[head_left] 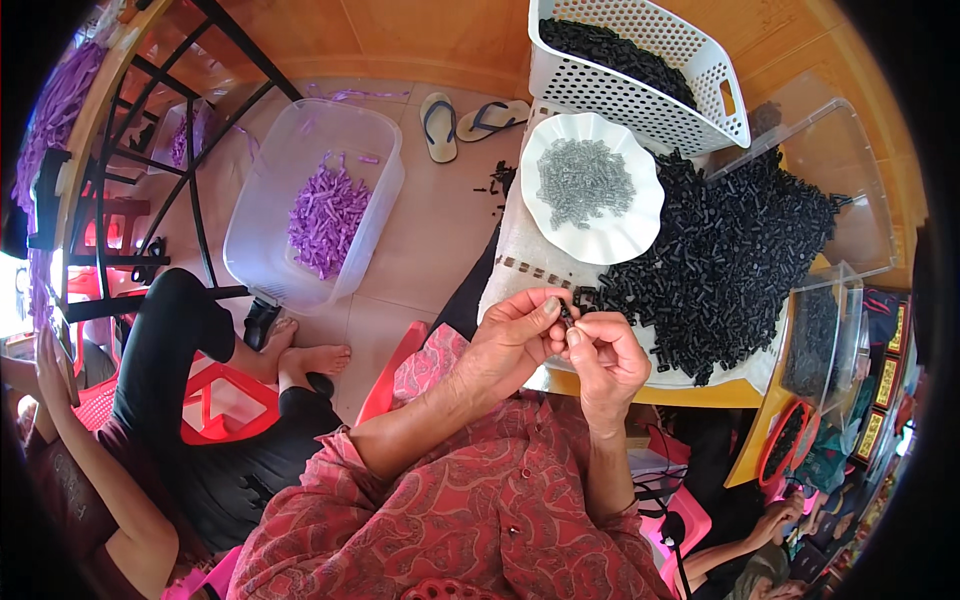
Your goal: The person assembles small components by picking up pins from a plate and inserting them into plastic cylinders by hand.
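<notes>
The person's left hand and right hand meet just in front of the near edge of the surface, thumbs and fingertips drawn together. Each grip is closed to a narrow pinch on a small black piece between them (its finer shape is too small to tell). Beyond the hands, a white cloth covers part of the surface and bears a broad heap of black pieces. Left of the heap's upper part stands a scalloped white plate holding greyish translucent pieces. Behind the plate, a perforated white basket contains more black pieces.
</notes>
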Motion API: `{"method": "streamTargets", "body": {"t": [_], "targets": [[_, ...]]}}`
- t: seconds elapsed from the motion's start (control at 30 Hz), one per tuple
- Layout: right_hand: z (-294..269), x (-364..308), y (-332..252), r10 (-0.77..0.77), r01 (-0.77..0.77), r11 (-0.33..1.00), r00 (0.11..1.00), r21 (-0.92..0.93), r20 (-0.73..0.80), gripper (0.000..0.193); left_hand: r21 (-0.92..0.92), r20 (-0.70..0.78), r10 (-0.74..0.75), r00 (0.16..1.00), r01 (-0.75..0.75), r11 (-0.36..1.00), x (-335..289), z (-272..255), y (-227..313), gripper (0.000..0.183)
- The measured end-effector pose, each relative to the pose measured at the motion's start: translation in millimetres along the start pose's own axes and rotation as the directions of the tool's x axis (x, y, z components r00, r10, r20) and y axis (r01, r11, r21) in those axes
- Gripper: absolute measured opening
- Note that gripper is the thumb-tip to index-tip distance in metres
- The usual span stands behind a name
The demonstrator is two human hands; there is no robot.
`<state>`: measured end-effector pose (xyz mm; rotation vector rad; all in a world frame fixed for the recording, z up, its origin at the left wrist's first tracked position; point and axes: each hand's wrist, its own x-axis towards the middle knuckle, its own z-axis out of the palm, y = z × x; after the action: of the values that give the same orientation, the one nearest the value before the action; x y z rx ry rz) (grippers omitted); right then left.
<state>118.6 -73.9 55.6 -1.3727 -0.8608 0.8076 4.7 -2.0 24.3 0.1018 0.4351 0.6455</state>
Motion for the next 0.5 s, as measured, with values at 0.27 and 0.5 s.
{"method": "streamTargets", "body": {"t": [0.27,0.5], "targets": [[-0.2,1.1,0.1,-0.068,0.069,0.996,0.998,-0.058,0.015,0.011,0.028,0.018,0.027,0.999,-0.028,0.999,1.8,-2.9,-3.7,0.02],[-0.1,2.9,-2.1,-0.138,0.141,0.981,0.99,-0.131,0.03,0.013,0.048,0.011,0.039,0.999,-0.039,0.998,2.2,-5.2,-7.0,0.019]]}}
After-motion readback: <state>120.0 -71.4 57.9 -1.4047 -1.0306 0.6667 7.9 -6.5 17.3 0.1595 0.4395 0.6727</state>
